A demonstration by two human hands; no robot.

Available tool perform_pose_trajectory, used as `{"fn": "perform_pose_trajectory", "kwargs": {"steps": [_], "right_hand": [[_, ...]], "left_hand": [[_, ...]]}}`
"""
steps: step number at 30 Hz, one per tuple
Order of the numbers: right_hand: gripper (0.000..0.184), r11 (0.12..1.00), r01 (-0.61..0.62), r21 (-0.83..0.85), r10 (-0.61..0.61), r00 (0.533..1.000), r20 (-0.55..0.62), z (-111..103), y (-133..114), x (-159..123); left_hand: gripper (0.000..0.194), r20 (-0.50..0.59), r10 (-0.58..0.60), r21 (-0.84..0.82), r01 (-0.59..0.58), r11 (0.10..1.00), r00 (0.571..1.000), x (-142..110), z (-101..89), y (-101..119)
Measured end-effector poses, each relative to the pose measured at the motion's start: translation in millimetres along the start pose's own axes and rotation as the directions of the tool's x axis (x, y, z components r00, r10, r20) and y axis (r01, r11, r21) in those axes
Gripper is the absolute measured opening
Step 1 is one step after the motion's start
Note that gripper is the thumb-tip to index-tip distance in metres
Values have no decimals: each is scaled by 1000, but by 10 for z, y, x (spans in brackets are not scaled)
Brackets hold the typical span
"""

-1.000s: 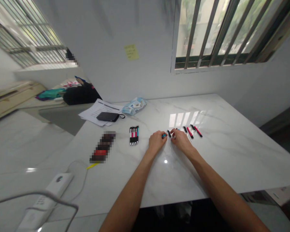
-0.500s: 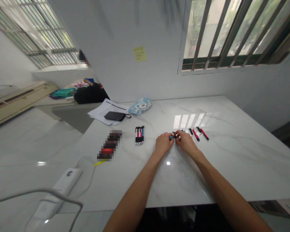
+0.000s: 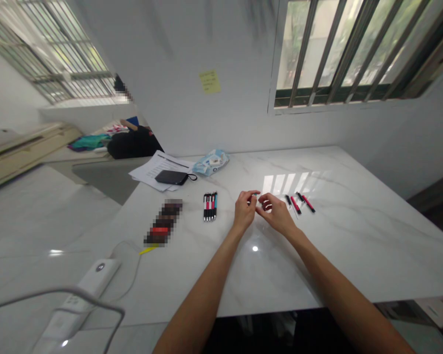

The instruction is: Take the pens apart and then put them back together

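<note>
My left hand [image 3: 245, 210] is raised off the marble table top, its finger and thumb pinched on a small dark pen part [image 3: 256, 195]. My right hand [image 3: 276, 214] is close beside it, with curled fingers; anything small in them is too hard to make out. To the right of my right hand lie two pens with red barrels [image 3: 300, 202], side by side. A tight row of several black pens with pink and blue parts [image 3: 209, 206] lies to the left of my left hand.
A pixelated dark object [image 3: 163, 223] and a yellow piece [image 3: 148, 250] lie further left. Papers [image 3: 158, 169], a black pouch [image 3: 172, 177] and a plastic packet [image 3: 211, 162] lie at the far edge. A white power strip [image 3: 84, 295] with a cable sits at lower left.
My hands have separated, and my left hand has lifted the small pen part off the table. The view has shifted slightly.
</note>
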State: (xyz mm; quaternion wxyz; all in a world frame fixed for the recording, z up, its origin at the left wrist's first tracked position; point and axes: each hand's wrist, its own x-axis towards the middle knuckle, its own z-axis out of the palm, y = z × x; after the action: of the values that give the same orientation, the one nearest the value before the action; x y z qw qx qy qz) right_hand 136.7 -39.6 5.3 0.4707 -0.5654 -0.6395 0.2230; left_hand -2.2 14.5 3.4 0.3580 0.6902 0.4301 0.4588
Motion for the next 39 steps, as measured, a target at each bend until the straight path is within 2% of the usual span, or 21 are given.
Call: {"fn": "perform_pose_trajectory", "kwargs": {"steps": [3, 6, 11, 18, 22, 26, 29, 32, 35, 37, 39], "right_hand": [[25, 996, -17, 93, 17, 1000, 8, 31, -21, -4], [22, 987, -22, 160, 30, 999, -46, 31, -13, 7], [28, 942, -91, 324, 154, 972, -176, -21, -14, 72], [39, 801, -132, 584, 316, 922, -225, -76, 88, 172], [40, 778, -142, 612, 343, 912, -226, -72, 109, 187], [38, 789, -121, 602, 317, 920, -230, -60, 112, 189], [36, 806, -93, 584, 300, 916, -267, -66, 159, 205], [33, 837, -76, 542, 301, 891, -340, -102, 216, 227], [27, 874, -74, 480, 286, 877, -386, -141, 227, 234], [25, 900, -79, 430, 262, 884, -386, -155, 202, 226], [23, 925, -84, 371, 233, 896, -377, -160, 163, 212]], "left_hand": [[27, 20, -70, -219, 73, 973, 997, 28, 6, 4], [31, 23, -119, -336, 120, 934, 993, 50, -7, 2], [33, 22, -208, -439, 197, 877, 978, 72, -37, -18], [35, 220, -199, -471, 283, 836, 955, 35, -4, 35], [38, 234, -208, -460, 297, 837, 950, 29, 14, 19], [43, 242, -271, -455, 355, 817, 932, 30, 26, -46], [44, 207, -297, -418, 359, 834, 932, 40, 30, -103], [37, 71, -268, -337, 276, 900, 961, 100, -14, -156], [31, -54, -192, -215, 176, 961, 980, 192, -145, -152], [30, -52, -140, -108, 134, 985, 989, 206, -273, -78], [29, 43, -97, 20, 96, 995, 994, 122, -412, 60]]}}
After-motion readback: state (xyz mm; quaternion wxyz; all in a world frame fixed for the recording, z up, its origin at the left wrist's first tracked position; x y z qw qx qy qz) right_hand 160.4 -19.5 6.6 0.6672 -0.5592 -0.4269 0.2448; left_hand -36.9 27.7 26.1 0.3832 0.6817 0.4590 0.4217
